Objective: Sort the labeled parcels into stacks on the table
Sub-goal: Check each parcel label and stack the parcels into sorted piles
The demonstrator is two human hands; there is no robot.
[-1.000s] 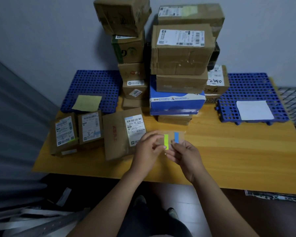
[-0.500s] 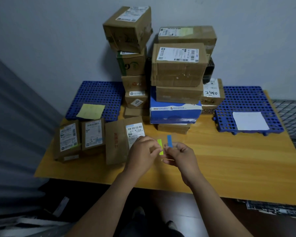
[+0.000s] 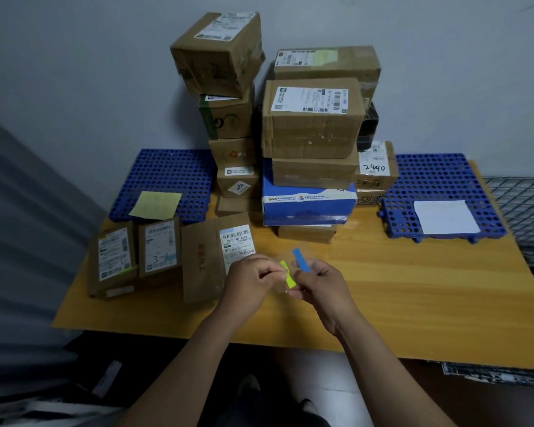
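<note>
Both hands meet over the wooden table [image 3: 413, 297]. My right hand [image 3: 318, 288] holds a small clear sheet carrying a blue sticker strip [image 3: 301, 259] and a green sticker strip [image 3: 288, 274]. My left hand [image 3: 250, 282] pinches the green strip at its upper end. Three flat labeled parcels lie at the left: one [image 3: 113, 260], one marked "3-1" [image 3: 159, 246] and a larger brown one [image 3: 210, 257]. Behind the hands rises a tall pile of cardboard parcels [image 3: 312, 118], with a blue-and-white box [image 3: 309, 206] low in it.
A blue perforated mat [image 3: 167, 167] with a yellow note [image 3: 155, 204] lies back left. Another blue mat [image 3: 444, 180] with a white sheet [image 3: 446, 216] lies back right. A wire rack [image 3: 524, 204] borders the table's right side. A grey wall stands behind.
The view has tilted up, so the table sits lower in the picture. The sticker sheet has turned slantwise, and my left fingers have closed on the green strip.
</note>
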